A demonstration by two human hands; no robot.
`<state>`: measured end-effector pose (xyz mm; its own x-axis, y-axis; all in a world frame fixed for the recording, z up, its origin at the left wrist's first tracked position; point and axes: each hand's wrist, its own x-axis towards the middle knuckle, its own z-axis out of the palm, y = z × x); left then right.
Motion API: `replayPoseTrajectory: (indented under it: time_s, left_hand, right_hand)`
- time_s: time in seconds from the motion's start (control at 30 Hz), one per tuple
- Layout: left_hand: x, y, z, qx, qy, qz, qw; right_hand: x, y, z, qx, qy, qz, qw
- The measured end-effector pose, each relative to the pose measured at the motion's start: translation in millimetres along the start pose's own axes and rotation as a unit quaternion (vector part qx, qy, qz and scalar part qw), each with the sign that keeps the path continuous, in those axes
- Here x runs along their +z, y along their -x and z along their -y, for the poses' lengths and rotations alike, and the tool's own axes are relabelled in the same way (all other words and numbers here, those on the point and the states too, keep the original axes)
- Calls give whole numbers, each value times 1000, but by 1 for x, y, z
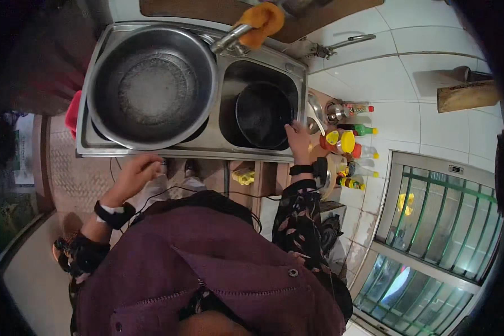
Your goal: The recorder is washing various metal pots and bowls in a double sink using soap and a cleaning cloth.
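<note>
A large round metal basin [151, 126] rests over the left bowl of the steel sink [224, 147], with a pale, wet-looking bottom. In the right bowl sits a dark round pot [260, 115], slightly tilted. My right hand [298, 139] is at the pot's near right rim, its fingers closed on the edge; the fingertips are partly hidden. Just short of the sink's front edge, my left hand [137, 176] hangs below the basin, touching neither. Its fingers are loosely curled together, with nothing visible in them.
An orange cloth [260, 25] is wrapped round the faucet [232, 40] above the sink. Right of the sink stand a ladle [316, 112], a yellow-lidded jar [341, 141] and several bottles [365, 130]. A wall tap [341, 45] juts out at the back right. Dark cables hang before my body.
</note>
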<state>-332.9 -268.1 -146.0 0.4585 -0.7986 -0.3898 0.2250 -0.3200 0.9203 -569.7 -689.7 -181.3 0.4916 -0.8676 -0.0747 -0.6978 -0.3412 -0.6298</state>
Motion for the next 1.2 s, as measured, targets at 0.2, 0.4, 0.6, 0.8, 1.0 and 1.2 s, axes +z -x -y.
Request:
replayPoseTrajectory:
  time_s: [0.2,0.4,0.6,0.8,1.0,1.2]
  left_hand:
    - [55,-56,-16,45,-119,99,987]
    - [79,-81,-29,87,-115,87,986]
    - [31,-76,-41,27,22,-96,995]
    - [17,-61,-34,19,63,-111,992]
    - [113,-111,-1,44,20,41,998]
    - [156,-169,-25,-56,-79,50,994]
  right_hand:
    - [9,-10,-5,13,85,-7,996]
    - [15,-36,-10,-43,50,12,998]
    - [22,-25,38,-93,44,23,994]
    - [22,-44,0,-172,174,-50,968]
    - [22,-62,5,-124,247,11,961]
    - [23,-76,15,-81,299,42,950]
